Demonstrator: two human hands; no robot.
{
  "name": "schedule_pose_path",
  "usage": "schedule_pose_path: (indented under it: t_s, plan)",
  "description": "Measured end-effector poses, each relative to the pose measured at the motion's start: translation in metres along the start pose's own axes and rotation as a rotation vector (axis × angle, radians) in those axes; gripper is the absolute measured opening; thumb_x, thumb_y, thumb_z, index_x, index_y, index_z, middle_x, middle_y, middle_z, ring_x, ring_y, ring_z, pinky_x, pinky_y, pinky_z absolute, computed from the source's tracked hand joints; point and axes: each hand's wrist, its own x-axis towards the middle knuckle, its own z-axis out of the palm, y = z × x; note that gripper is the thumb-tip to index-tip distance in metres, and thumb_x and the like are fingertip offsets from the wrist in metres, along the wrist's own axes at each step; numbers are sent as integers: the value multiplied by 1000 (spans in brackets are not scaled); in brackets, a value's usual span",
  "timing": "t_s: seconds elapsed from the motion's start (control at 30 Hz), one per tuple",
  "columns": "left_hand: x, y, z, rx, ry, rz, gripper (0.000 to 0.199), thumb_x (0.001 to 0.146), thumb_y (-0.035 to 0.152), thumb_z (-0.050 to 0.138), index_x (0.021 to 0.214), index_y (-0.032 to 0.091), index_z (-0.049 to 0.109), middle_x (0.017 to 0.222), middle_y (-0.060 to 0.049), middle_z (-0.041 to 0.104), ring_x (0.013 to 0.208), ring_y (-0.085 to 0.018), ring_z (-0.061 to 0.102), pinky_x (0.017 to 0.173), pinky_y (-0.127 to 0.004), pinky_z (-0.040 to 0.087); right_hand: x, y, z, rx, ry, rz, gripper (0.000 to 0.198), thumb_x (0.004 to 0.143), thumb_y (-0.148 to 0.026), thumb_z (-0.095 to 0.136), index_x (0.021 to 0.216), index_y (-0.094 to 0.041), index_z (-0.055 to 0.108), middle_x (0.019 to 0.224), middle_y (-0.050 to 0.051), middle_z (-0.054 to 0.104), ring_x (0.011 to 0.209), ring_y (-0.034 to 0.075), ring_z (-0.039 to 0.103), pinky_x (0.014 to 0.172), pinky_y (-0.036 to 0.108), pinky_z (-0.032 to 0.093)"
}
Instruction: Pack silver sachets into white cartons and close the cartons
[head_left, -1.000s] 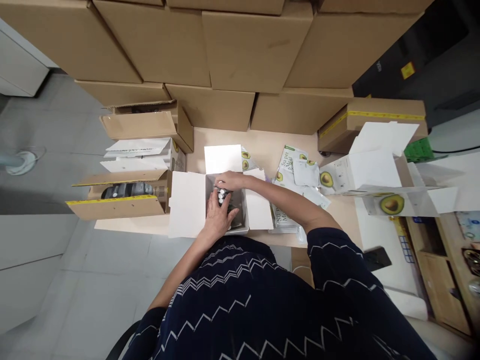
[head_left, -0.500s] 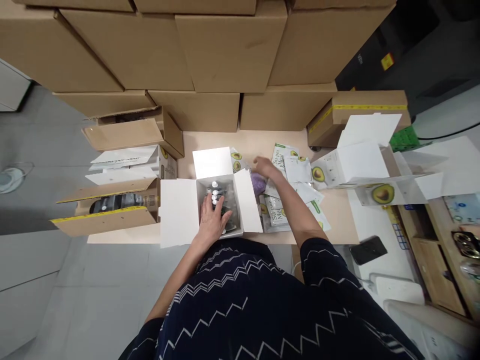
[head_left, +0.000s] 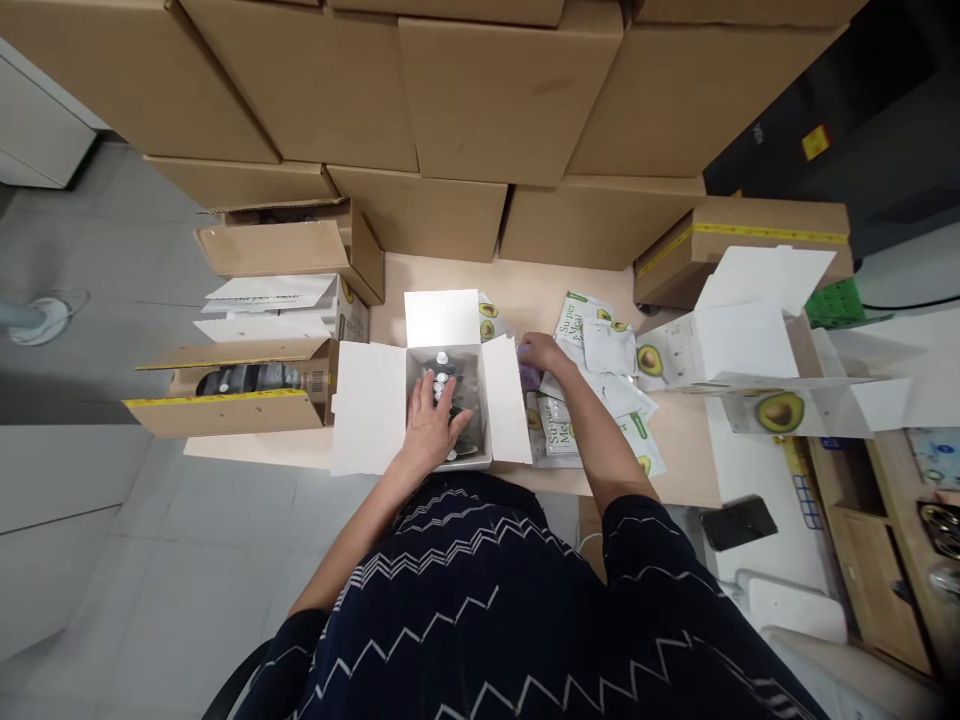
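Observation:
A white carton stands with its flaps folded out at the middle of the table. Inside it are several dark pouches with white caps, packed in a row. My left hand rests on these pouches, fingers spread. Just right of the carton, my right hand has its fingers curled onto a purple item; the hand partly covers it, and its exact kind is unclear. Flat white packets with avocado pictures lie beneath and beside my right forearm.
Stacked brown cartons wall off the back. At left are an open brown box of dark pouches and folded white cartons. An open white avocado box stands at right, with a phone in front of it.
My right hand has come down onto the purple item from just above it. My left hand stays on the capped pouches. The whole view has shifted and tilted slightly.

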Motion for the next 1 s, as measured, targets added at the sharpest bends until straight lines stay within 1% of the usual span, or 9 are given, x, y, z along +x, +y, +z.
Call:
schedule_pose_path:
  t_s: [0.1, 0.17, 0.33, 0.4, 0.47, 0.57, 0.7, 0.83, 1.0]
  plan:
    - [11, 1, -5, 11, 25, 4, 64, 96, 52, 46, 150, 18, 39, 162, -20, 23, 150, -42, 19, 115, -61, 31, -7, -14, -31, -123, -30, 136, 11, 63, -22, 68, 65, -21, 57, 69, 3, 64, 73, 21, 59, 70, 31, 45]
    - [19, 4, -8, 22, 28, -10, 65, 96, 52, 46, 151, 18, 38, 162, -19, 23, 150, -42, 19, 116, -61, 30, -13, -28, -53, -103, 65, 118, 9, 67, -27, 65, 70, -21, 59, 73, 2, 64, 74, 19, 58, 70, 30, 45]
    - [35, 10, -10, 31, -37, -36, 68, 97, 56, 41, 153, 18, 34, 164, -20, 20, 150, -43, 20, 115, -65, 27, -29, -73, -92, 154, 360, -73, 11, 76, -33, 62, 78, -23, 57, 71, -2, 60, 66, 16, 55, 64, 30, 47]
    - [37, 11, -9, 27, -67, -31, 69, 97, 57, 39, 153, 17, 32, 164, -19, 19, 150, -43, 21, 114, -65, 28, -34, -97, -96, 291, 436, -179, 14, 80, -37, 61, 83, -24, 56, 74, -2, 59, 66, 15, 55, 63, 29, 48]
    - [36, 11, -8, 30, -75, -34, 69, 97, 56, 39, 154, 17, 32, 164, -18, 22, 149, -43, 23, 114, -64, 29, -38, -121, -92, 392, 451, -289, 17, 83, -41, 60, 89, -25, 57, 79, -2, 59, 69, 15, 56, 63, 29, 49]
    - [31, 10, -7, 50, -63, -40, 69, 97, 55, 40, 153, 15, 33, 162, -18, 26, 147, -42, 27, 114, -63, 30, -42, -154, -75, 388, 341, -394, 19, 87, -42, 57, 97, -27, 60, 86, 0, 62, 77, 16, 58, 67, 30, 50]
    - [20, 10, -6, 65, -57, -47, 71, 96, 55, 43, 153, 12, 33, 162, -19, 26, 147, -43, 28, 115, -62, 29, -38, -179, -42, 121, 37, -466, 10, 89, -27, 55, 93, -24, 63, 82, 1, 66, 76, 17, 58, 74, 31, 46]
    - [15, 9, -3, 68, -47, -53, 73, 96, 56, 43, 153, 12, 33, 163, -18, 24, 147, -42, 27, 116, -60, 29, -25, -181, -6, -112, -210, -461, 10, 84, -11, 58, 82, -21, 58, 73, 1, 62, 69, 16, 52, 69, 29, 37]
    - [15, 9, -1, 86, -42, -44, 74, 96, 56, 43, 155, 13, 29, 163, -18, 24, 148, -41, 26, 117, -60, 29, -16, -176, 23, -139, -356, -370, 26, 73, -4, 70, 68, -22, 52, 51, -6, 46, 49, 11, 38, 55, 26, 31]
